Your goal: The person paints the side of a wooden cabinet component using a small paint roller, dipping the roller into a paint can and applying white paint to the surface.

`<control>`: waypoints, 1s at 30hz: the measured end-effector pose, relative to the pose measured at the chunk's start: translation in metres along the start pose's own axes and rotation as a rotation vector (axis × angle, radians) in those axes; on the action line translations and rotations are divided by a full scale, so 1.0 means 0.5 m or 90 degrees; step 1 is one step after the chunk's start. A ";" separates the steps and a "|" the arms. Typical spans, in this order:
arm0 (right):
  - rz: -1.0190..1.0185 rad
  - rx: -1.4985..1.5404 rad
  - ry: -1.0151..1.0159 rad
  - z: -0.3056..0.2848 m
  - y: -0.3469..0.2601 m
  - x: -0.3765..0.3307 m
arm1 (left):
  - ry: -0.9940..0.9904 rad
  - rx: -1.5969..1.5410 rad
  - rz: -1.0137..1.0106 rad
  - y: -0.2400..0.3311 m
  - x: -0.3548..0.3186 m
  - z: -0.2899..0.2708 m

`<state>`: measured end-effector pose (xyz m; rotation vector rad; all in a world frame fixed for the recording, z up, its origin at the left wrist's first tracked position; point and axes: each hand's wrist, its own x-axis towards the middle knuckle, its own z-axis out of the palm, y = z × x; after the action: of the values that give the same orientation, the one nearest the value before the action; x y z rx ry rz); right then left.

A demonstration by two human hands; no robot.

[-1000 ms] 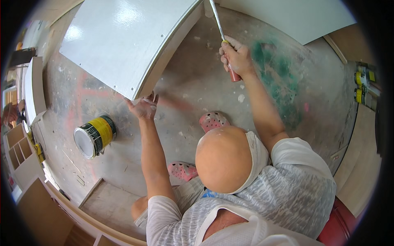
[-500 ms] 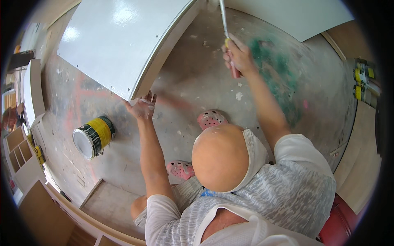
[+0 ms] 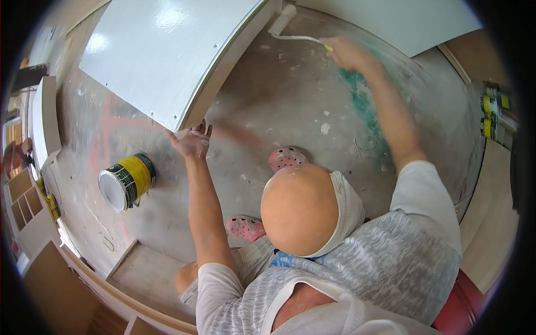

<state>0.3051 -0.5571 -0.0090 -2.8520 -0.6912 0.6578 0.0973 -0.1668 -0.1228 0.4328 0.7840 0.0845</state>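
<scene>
A glossy white panel piece (image 3: 151,61) with a thick edge slopes across the upper left, raised off the floor at its near corner. At that corner my left hand (image 3: 191,142), smeared with white paint, holds it from below with its fingers partly spread. My right hand (image 3: 350,54), blurred by motion, is closed round the handle of a paint roller (image 3: 283,20). The white roller head lies by the far end of the panel's side edge; whether it touches cannot be told. My right hand hides most of the handle.
A green and yellow paint bucket (image 3: 127,182) lies on the stained floor (image 3: 251,106) at the left. Another white panel (image 3: 391,19) stands at the upper right. Wooden boards (image 3: 486,212) and several paint cans (image 3: 489,117) are at the right. Unfinished cabinets (image 3: 61,290) line the lower left.
My right hand has moved right and slightly up, swinging the roller from nearly upright to sideways, and its head shows more fully. My left hand stays at the panel corner.
</scene>
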 end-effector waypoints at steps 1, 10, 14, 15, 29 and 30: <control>0.003 -0.001 0.000 -0.021 0.006 0.003 | -0.001 -0.001 -0.002 -0.003 -0.001 0.004; 0.215 0.694 0.161 0.169 -0.042 -0.059 | -0.010 0.013 -0.020 -0.032 -0.010 0.041; 0.219 0.950 0.223 0.191 -0.118 0.014 | -0.033 -0.001 -0.026 -0.042 -0.006 0.044; 0.222 0.951 0.228 0.204 -0.121 0.036 | -0.027 -0.008 -0.035 -0.046 0.002 0.047; 0.118 0.757 0.313 0.250 -0.122 0.092 | -0.086 -0.019 -0.069 -0.043 0.023 0.022; 0.125 0.758 0.318 0.254 -0.125 0.087 | -0.048 -0.010 -0.059 -0.055 0.022 0.034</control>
<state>0.2581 -0.4780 -0.1250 -1.8150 0.0935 0.2003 0.1145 -0.1951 -0.1309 0.3816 0.7275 -0.0127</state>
